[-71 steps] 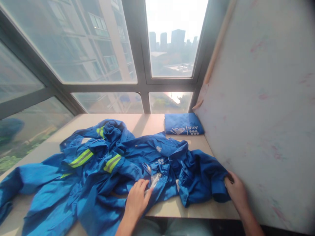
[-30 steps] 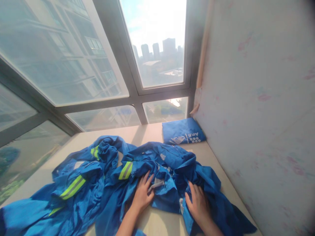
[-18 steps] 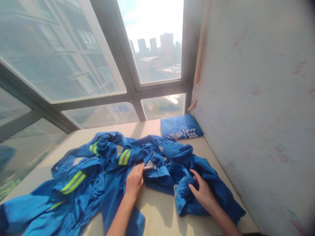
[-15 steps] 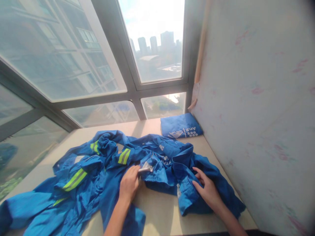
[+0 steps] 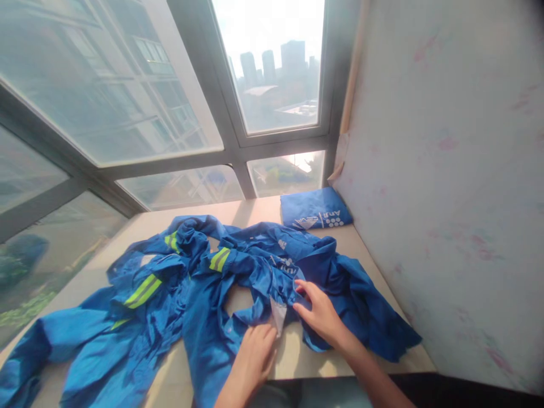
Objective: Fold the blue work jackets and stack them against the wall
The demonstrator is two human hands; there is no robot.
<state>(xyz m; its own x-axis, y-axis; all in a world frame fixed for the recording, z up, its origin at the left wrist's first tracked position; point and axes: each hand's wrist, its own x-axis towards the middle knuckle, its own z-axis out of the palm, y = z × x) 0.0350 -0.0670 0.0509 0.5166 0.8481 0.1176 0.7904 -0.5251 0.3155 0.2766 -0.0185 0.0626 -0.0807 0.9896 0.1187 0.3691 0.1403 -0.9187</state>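
Crumpled blue work jackets (image 5: 348,289) with white printed lettering lie spread over the pale tabletop. Yellow-green reflective strips (image 5: 143,291) mark the sleeves on the left side of the pile. My left hand (image 5: 256,348) is closed on the jacket's near edge, beside a white patch of fabric (image 5: 278,315); its fingertips are partly hidden. To the right, my right hand (image 5: 318,310) has thumb and fingers curled around a fold of the same blue jacket. Where one garment ends and another begins is hard to make out.
A folded blue garment (image 5: 315,208) with a white logo lies at the back right of the table (image 5: 225,211). A patterned wall (image 5: 450,215) bounds the right side. Grey-framed windows (image 5: 238,148) stand behind and to the left.
My left hand has moved right and nearer to me, drawing the fabric along. My right hand has shifted left and now grips a fold of the jacket. The view has shifted slightly.
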